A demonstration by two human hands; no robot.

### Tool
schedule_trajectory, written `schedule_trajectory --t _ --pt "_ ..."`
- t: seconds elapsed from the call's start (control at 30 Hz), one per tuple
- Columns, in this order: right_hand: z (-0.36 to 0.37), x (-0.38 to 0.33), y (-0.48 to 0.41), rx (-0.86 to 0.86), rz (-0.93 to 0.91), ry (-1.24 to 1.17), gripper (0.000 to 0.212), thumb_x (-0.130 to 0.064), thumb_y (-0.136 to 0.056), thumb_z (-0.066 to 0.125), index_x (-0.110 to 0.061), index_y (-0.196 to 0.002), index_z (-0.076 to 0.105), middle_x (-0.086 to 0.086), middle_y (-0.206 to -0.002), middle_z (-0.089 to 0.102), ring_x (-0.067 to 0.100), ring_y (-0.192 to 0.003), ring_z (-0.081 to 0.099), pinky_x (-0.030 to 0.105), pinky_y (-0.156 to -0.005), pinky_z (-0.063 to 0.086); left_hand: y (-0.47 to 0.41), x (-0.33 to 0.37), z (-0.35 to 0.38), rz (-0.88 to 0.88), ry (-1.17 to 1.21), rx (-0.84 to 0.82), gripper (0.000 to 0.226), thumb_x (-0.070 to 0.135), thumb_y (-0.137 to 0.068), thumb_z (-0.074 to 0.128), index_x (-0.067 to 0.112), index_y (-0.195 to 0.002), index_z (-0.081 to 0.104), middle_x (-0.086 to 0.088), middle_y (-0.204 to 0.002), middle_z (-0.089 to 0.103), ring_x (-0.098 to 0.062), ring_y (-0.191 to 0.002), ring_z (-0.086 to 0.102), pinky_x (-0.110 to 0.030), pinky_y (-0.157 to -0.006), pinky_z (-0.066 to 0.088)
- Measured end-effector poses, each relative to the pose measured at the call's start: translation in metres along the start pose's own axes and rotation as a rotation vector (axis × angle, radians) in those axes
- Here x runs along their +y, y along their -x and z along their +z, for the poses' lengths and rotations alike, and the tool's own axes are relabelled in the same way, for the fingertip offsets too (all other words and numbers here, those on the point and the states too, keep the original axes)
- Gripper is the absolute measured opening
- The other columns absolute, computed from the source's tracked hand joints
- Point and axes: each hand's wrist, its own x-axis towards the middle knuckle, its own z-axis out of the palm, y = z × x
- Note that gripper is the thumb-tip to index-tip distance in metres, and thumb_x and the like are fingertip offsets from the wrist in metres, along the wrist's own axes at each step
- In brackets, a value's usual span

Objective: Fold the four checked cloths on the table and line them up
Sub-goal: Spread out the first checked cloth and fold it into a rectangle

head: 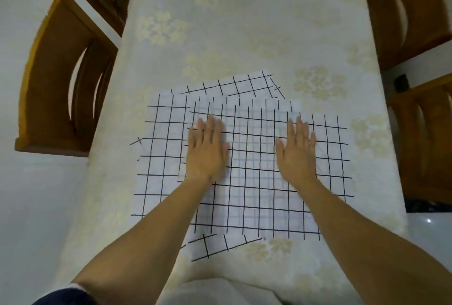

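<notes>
Several white cloths with a black check lie unfolded in an overlapping heap on the table. The top cloth is spread flat. Beneath it, one cloth sticks out to the left, another shows at the far side, and a corner of one pokes out at the near edge. My left hand lies flat, palm down, on the top cloth's left part. On its right part rests my right hand, also flat with fingers spread. Neither hand grips anything.
The table wears a pale cream cover with a faint flower print. Wooden chairs stand at the left and at the right, close to the table's sides. The floor is light.
</notes>
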Motion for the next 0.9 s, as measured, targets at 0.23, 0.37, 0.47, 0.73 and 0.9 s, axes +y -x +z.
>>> schedule_trajectory --t 0.23,0.37,0.47,0.73,0.9 --pt "0.015 -0.01 -0.002 -0.119 -0.095 0.077 0.064 -0.057 -0.103 0.008 -0.028 -0.158 -0.009 -0.001 -0.165 -0.016 0.022 -0.152 -0.014 0.048 -0.123 -0.003 -0.02 0.033 0.024 0.082 -0.018 -0.071 0.057 0.049 -0.106 0.001 0.03 -0.159 -0.012 0.011 -0.165 -0.021 -0.017 -0.152 -0.022 -0.046 -0.124 -0.009" --pt "0.0 0.08 0.01 -0.167 0.197 0.09 0.072 -0.065 -0.094 -0.006 -0.029 -0.155 -0.019 0.004 -0.165 -0.018 0.027 -0.152 -0.013 0.053 -0.123 0.002 -0.024 0.0 0.009 0.015 -0.028 -0.068 0.059 0.047 -0.106 0.0 0.025 -0.158 -0.016 0.008 -0.166 -0.021 -0.019 -0.152 -0.023 -0.047 -0.125 -0.007" --pt "-0.008 0.078 0.025 -0.089 0.266 0.027 0.079 -0.065 -0.094 -0.008 -0.019 -0.158 -0.009 0.008 -0.165 -0.014 0.029 -0.152 -0.01 0.052 -0.123 0.003 -0.016 0.022 -0.004 -0.012 -0.06 -0.064 0.063 0.041 -0.107 0.007 0.014 -0.156 -0.021 -0.004 -0.164 -0.028 -0.031 -0.15 -0.026 -0.052 -0.124 -0.009" --pt "0.038 -0.009 0.133 -0.053 -0.066 0.046 0.063 -0.044 -0.104 0.023 -0.021 -0.159 0.005 0.004 -0.167 -0.003 0.025 -0.154 -0.004 0.052 -0.123 0.01 0.09 0.057 0.052 0.278 -0.029 -0.167 0.065 0.05 -0.107 0.013 0.019 -0.161 -0.006 0.004 -0.168 -0.012 -0.019 -0.153 -0.02 -0.05 -0.124 -0.006" --pt "0.025 0.082 0.134 -0.093 0.236 0.052 0.071 -0.063 -0.1 0.011 -0.025 -0.159 0.0 0.01 -0.166 -0.002 0.031 -0.153 0.0 0.048 -0.123 0.007 0.073 0.05 0.031 0.351 -0.105 -0.279 0.077 0.065 -0.102 0.013 0.023 -0.157 -0.021 0.007 -0.164 -0.027 -0.019 -0.151 -0.027 -0.049 -0.123 -0.012"
